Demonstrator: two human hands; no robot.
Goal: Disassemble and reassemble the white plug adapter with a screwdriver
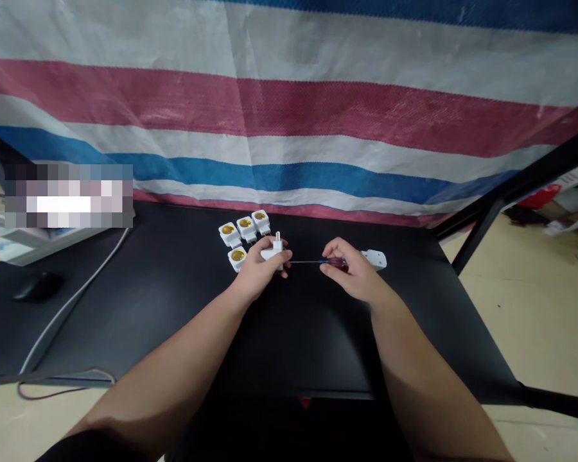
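My left hand point(260, 269) is closed around a white plug-in lamp socket point(272, 255), its prongs pointing away from me. In my right hand point(354, 273) is a screwdriver point(336, 263) with a dark reddish, see-through handle. Its thin shaft lies level and points left, the tip reaching the side of the held socket; whether it sits in a screw I cannot tell. Several more white sockets with brassy round openings stand beyond and left of my left hand, one of them a near socket point(237, 258). Partly behind my right hand lies a flat white plastic piece point(376, 259) with small holes.
The black table point(289, 346) carries a dark computer mouse point(38, 286) and a grey cable point(77, 292) on the left. A white box-like object point(29, 247), partly pixelated, stands at the left back. A striped tarp point(289, 102) hangs behind; a black metal frame point(476, 231) rises at right.
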